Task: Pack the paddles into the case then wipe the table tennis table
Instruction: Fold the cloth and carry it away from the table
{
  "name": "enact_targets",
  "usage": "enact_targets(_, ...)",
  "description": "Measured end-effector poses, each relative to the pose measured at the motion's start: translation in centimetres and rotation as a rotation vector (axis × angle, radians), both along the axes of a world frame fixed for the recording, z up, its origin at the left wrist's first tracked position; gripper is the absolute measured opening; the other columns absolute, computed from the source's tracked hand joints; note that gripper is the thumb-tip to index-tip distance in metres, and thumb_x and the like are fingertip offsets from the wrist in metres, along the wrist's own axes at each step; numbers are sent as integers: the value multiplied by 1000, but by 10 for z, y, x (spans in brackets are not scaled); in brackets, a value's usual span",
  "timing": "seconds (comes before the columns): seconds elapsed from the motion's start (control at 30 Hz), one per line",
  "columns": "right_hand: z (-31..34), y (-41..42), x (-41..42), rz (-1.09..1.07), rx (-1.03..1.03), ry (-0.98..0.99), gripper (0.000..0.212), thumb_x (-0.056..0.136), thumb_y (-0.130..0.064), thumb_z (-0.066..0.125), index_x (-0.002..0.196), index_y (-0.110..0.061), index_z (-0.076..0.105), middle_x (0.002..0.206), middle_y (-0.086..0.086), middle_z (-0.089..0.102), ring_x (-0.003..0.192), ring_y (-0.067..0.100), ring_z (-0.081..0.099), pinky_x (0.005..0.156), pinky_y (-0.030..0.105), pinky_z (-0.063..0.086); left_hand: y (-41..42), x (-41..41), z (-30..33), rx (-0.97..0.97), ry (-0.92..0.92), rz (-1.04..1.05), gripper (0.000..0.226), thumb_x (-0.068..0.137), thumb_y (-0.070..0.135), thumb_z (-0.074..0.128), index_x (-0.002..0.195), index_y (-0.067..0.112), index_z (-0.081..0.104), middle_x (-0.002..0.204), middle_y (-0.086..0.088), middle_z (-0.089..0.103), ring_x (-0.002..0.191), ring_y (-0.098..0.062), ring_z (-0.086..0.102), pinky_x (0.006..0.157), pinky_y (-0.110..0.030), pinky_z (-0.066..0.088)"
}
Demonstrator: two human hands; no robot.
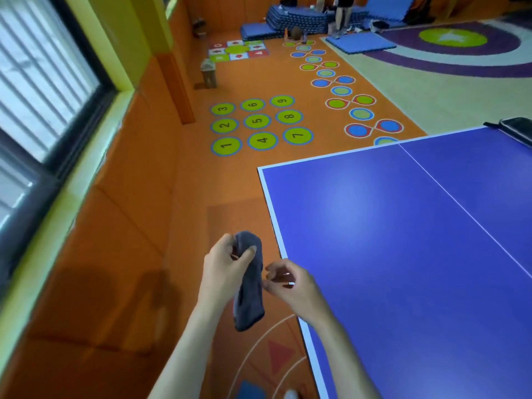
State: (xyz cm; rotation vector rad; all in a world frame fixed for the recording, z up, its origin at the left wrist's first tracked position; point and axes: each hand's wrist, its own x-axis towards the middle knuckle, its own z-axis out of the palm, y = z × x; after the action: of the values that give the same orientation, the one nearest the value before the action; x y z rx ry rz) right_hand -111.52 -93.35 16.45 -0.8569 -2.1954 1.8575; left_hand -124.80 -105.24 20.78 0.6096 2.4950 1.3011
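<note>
A dark grey cloth (pixel 250 295) hangs down in the air just left of the blue table tennis table's (pixel 403 254) near corner. My left hand (pixel 226 262) grips the cloth's top end between thumb and fingers. Close beside the hanging cloth is my right hand (pixel 289 285), its fingers loosely curled and holding nothing that I can see. A black case (pixel 515 128) lies on the table's far right edge by the net, only partly in view. No paddles are visible.
The orange floor (pixel 201 182) carries numbered green circles (pixel 257 122) and coloured rings. A padded orange wall (pixel 123 197) and a window run along the left. Blue mats (pixel 296 20) are stacked at the far end, where a person's legs (pixel 342 15) stand.
</note>
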Motion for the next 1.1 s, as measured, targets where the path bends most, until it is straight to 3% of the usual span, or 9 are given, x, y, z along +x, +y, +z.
enact_targets(0.07,1,-10,-17,113,-17,-16,38,81,-53,81,112,-38,65,106,-17,71,100,1,68,92,36,58,5,-10,4,31,-11,118,38,92,26,74,76,10,44,64,-3,48,51,-4,42,45,-19,35)
enact_targets(0.17,2,-22,-43,125,-2,2,58,70,-69,81,118,-44,59,102,-20,72,86,5,71,71,31,59,6,-29,1,68,-16,256,38,90,26,73,73,13,42,63,-5,51,54,-14,51,46,-27,44)
enact_targets(0.23,3,-25,-61,78,78,27,43,76,-57,77,114,-42,60,96,-21,72,81,5,70,65,30,57,6,-44,-3,82,-44,292,37,90,29,75,77,9,47,70,-12,59,65,-25,62,53,-38,54)
enact_targets(0.33,3,-21,-88,-61,60,25,13,84,-30,69,95,-35,62,84,-12,71,69,7,65,56,25,50,6,-68,-6,262,-273,179,30,94,28,75,95,4,56,89,-16,70,77,-22,73,65,-34,62)
enact_targets(0.4,1,-15,-108,-137,-20,-9,16,87,-18,69,93,-33,66,84,-6,73,74,13,68,62,32,52,2,-84,-10,305,-377,19,26,97,34,72,111,15,61,101,-5,74,87,-18,75,77,-36,64)
enact_targets(0.53,-2,-4,-152,-281,-261,-73,18,94,-14,67,107,-25,73,96,0,78,93,19,74,77,39,58,-11,-127,-28,72,-185,-218,21,93,52,71,94,32,66,92,12,72,87,-8,69,78,-37,59)
enact_targets(0.67,-4,-3,-198,-396,-348,-81,16,95,-14,66,107,-21,73,103,9,77,100,28,73,88,46,58,-18,-168,-33,6,-246,-444,22,90,52,76,99,34,67,94,13,72,82,-2,67,75,-29,56)
enact_targets(0.87,10,-14,-251,-332,-536,0,23,103,-17,56,119,-18,73,111,15,77,102,29,75,85,43,56,-21,-207,-42,43,-112,-401,25,83,44,80,98,36,62,91,12,58,84,-7,58,78,-28,49)
enact_targets(1.1,12,-27,-299,-214,-729,109,38,105,-14,43,140,-11,60,129,18,70,123,32,66,109,50,49,-32,-250,-45,165,-139,-164,12,98,20,61,96,31,67,97,11,65,93,-5,65,83,-35,56)
